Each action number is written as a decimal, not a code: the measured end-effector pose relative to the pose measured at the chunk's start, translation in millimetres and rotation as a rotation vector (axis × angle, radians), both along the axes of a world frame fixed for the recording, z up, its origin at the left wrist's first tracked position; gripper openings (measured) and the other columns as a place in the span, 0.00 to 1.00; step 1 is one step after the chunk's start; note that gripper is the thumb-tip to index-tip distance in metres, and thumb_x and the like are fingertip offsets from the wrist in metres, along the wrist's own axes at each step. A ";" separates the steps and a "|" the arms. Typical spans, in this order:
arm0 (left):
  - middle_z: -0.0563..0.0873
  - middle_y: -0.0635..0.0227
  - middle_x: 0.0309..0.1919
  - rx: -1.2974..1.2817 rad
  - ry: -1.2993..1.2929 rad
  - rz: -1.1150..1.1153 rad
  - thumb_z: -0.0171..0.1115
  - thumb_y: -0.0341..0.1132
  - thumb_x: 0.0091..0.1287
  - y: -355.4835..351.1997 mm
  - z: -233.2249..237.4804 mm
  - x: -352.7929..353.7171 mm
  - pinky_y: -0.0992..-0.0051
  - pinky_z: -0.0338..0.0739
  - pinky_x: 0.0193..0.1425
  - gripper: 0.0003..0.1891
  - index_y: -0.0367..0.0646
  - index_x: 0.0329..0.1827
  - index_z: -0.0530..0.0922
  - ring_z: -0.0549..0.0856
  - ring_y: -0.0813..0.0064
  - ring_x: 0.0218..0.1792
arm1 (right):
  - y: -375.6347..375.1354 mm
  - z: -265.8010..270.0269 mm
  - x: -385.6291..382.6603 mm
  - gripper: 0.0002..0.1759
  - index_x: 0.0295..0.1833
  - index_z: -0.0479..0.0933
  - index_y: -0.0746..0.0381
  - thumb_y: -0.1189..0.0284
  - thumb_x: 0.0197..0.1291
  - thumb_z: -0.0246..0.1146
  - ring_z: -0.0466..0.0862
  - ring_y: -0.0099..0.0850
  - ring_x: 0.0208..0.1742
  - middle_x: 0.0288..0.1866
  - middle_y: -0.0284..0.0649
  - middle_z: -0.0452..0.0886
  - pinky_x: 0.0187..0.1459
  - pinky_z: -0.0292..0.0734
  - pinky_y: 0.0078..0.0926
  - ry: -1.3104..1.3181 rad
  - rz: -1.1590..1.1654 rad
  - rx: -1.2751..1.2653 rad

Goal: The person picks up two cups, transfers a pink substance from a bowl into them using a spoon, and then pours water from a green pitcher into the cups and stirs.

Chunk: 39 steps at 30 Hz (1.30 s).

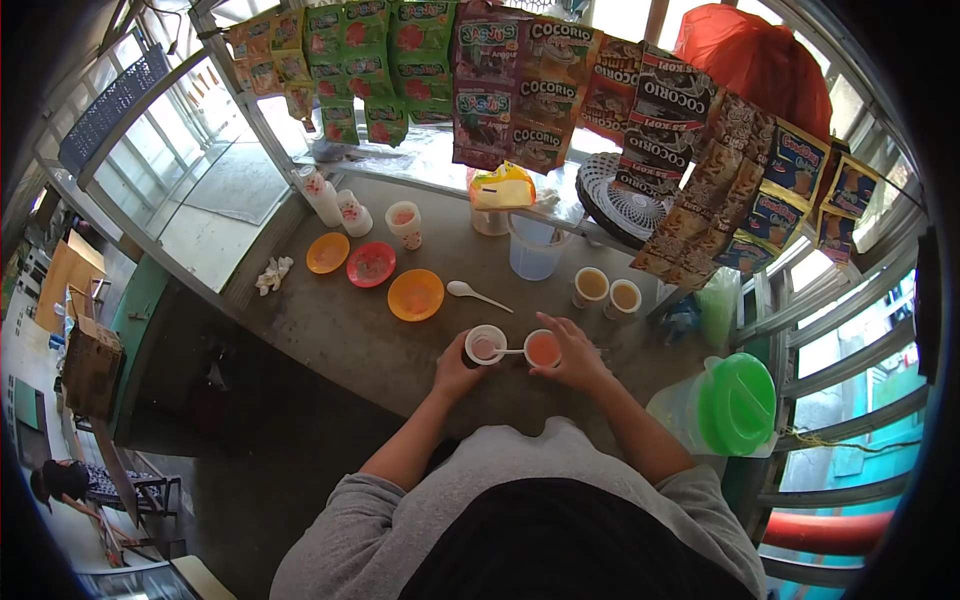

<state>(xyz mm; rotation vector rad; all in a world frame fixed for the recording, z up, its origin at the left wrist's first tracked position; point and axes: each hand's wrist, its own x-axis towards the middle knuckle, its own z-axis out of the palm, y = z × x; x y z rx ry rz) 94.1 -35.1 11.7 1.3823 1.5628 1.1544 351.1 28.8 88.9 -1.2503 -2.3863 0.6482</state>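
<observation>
My left hand [455, 372] is wrapped round a white cup [485, 342] with some pale pink content in it. A white spoon [508, 351] leans in that cup, its handle pointing right to the rim of a second cup. This second cup [542, 348] holds an orange-pink drink, and my right hand [575, 357] grips it from the right, fingers curved round its side. Ahead of my hands a larger white spoon [480, 296] lies on the counter. An orange plate [415, 296] is to its left.
A red plate [371, 264], a smaller orange plate [328, 253] and stacked cups [320, 195] stand at the left. Two filled cups [590, 287] and a green-lidded pitcher [735, 405] are at the right. Drink sachets [485, 85] hang above; a clear bucket [538, 250] stands behind.
</observation>
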 end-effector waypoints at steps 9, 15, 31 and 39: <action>0.85 0.65 0.57 0.066 0.502 0.067 0.81 0.47 0.53 -17.1 -13.9 -4.8 0.56 0.67 0.67 0.35 0.49 0.65 0.78 0.80 0.62 0.62 | 33.3 -2.0 -18.0 0.49 0.78 0.64 0.45 0.62 0.48 0.75 0.80 0.48 0.65 0.64 0.46 0.79 0.64 0.76 0.46 -0.042 0.080 -0.087; 0.85 0.65 0.55 0.126 0.538 0.051 0.80 0.47 0.53 -15.7 -19.6 -6.4 0.57 0.68 0.64 0.35 0.49 0.65 0.78 0.81 0.62 0.60 | 77.6 10.3 -27.4 0.44 0.77 0.67 0.48 0.55 0.53 0.72 0.81 0.48 0.64 0.63 0.49 0.82 0.66 0.72 0.49 -0.169 -0.007 0.004; 0.87 0.67 0.49 0.106 0.447 0.065 0.78 0.45 0.55 -16.7 -5.3 -7.7 0.59 0.70 0.61 0.28 0.50 0.59 0.80 0.83 0.64 0.56 | 103.9 2.4 -34.7 0.47 0.81 0.60 0.45 0.55 0.58 0.72 0.72 0.48 0.76 0.73 0.49 0.75 0.78 0.51 0.64 -0.381 -0.089 -0.048; 0.88 0.69 0.47 0.231 0.335 -0.009 0.74 0.37 0.59 -22.1 -8.0 -23.3 0.59 0.75 0.58 0.14 0.49 0.46 0.84 0.84 0.61 0.54 | 51.1 38.0 -44.1 0.27 0.67 0.78 0.58 0.64 0.63 0.68 0.73 0.51 0.74 0.71 0.51 0.77 0.73 0.65 0.45 0.256 -0.174 0.227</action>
